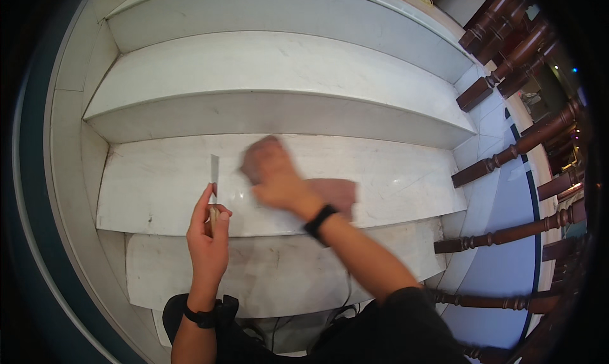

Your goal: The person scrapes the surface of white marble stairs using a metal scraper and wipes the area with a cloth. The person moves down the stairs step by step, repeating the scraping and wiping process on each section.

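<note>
My left hand [209, 226] grips the light-coloured handle of a flat-bladed knife or scraper [215, 166], its thin metal blade pointing up the stairs. The blade's exact kind cannot be told. On the pale stone stair tread [404, 173], my right hand [276, 178] is blurred by motion and closed on a brownish-red cloth [259, 157]. Reddish-brown cloth [335, 193] also lies partly behind my right wrist; whether it is the same piece is hidden. Dark marks show on the tread left of my left hand.
More pale stone steps [266, 59] rise ahead, and a lower step [266, 269] lies nearer me. Dark turned-wood balusters [495, 164] line the right side. A tiled skirting [66, 150] curves along the left wall. Black cables [349, 292] hang near my body.
</note>
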The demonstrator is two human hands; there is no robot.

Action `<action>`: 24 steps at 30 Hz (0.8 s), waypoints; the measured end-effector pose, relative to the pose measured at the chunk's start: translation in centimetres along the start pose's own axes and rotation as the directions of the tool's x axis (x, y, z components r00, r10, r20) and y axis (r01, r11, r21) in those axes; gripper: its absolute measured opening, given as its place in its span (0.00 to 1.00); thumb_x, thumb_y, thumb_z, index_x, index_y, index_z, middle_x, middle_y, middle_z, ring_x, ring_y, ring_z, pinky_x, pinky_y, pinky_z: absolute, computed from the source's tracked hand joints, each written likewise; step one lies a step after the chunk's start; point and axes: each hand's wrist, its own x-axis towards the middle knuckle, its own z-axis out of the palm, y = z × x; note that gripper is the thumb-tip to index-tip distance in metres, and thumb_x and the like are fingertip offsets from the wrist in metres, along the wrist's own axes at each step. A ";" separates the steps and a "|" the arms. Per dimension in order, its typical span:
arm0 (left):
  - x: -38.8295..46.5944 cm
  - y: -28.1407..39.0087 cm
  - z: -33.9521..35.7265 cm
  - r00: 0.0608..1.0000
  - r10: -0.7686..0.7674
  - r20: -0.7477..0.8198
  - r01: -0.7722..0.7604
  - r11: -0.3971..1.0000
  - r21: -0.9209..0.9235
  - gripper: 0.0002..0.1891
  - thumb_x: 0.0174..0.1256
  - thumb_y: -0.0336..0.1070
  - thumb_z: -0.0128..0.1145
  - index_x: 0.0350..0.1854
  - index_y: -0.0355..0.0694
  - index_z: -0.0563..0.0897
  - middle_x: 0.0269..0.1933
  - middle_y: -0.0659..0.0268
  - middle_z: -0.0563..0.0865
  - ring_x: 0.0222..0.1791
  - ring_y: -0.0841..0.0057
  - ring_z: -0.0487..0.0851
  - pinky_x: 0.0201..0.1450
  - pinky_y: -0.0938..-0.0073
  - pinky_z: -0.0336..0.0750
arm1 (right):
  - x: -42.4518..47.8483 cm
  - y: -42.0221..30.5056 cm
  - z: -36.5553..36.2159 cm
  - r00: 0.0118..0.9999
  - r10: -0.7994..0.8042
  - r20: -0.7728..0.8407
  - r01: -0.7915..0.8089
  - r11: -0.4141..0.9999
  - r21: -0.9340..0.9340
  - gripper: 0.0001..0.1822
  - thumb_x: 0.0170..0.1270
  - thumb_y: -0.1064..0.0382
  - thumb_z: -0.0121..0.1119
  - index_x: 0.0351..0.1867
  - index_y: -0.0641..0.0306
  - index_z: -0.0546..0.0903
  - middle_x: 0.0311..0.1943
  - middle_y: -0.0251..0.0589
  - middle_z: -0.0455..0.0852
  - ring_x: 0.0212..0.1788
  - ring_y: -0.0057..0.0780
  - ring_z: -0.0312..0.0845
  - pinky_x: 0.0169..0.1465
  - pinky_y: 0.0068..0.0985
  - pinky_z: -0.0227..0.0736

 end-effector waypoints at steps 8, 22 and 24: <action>2.4 -1.7 -4.6 0.958 0.049 -0.283 -0.076 0.994 -0.084 0.29 0.83 0.34 0.58 0.82 0.36 0.71 0.45 0.69 0.89 0.23 0.94 0.68 0.21 0.87 0.61 | 5.4 -14.4 8.1 0.987 -0.016 0.162 -0.001 0.994 0.107 0.35 0.69 0.53 0.66 0.73 0.70 0.76 0.80 0.67 0.65 0.85 0.66 0.53 0.85 0.56 0.49; 1.1 -0.2 -5.8 0.993 0.055 -0.101 -0.070 0.986 -0.153 0.26 0.82 0.32 0.60 0.79 0.33 0.75 0.39 0.74 0.81 0.32 0.91 0.73 0.36 0.85 0.70 | -12.1 11.2 -12.0 0.768 0.633 -0.098 -0.619 0.694 -0.368 0.36 0.67 0.58 0.52 0.73 0.83 0.72 0.75 0.79 0.67 0.78 0.74 0.60 0.84 0.55 0.53; 0.9 0.2 -6.3 0.992 0.062 -0.112 -0.081 0.982 -0.170 0.25 0.82 0.33 0.59 0.77 0.31 0.76 0.31 0.76 0.75 0.30 0.90 0.70 0.36 0.83 0.69 | -9.6 11.8 -10.7 0.779 0.626 -0.020 -0.591 0.724 -0.355 0.38 0.67 0.57 0.53 0.73 0.86 0.70 0.76 0.80 0.66 0.80 0.73 0.57 0.85 0.54 0.50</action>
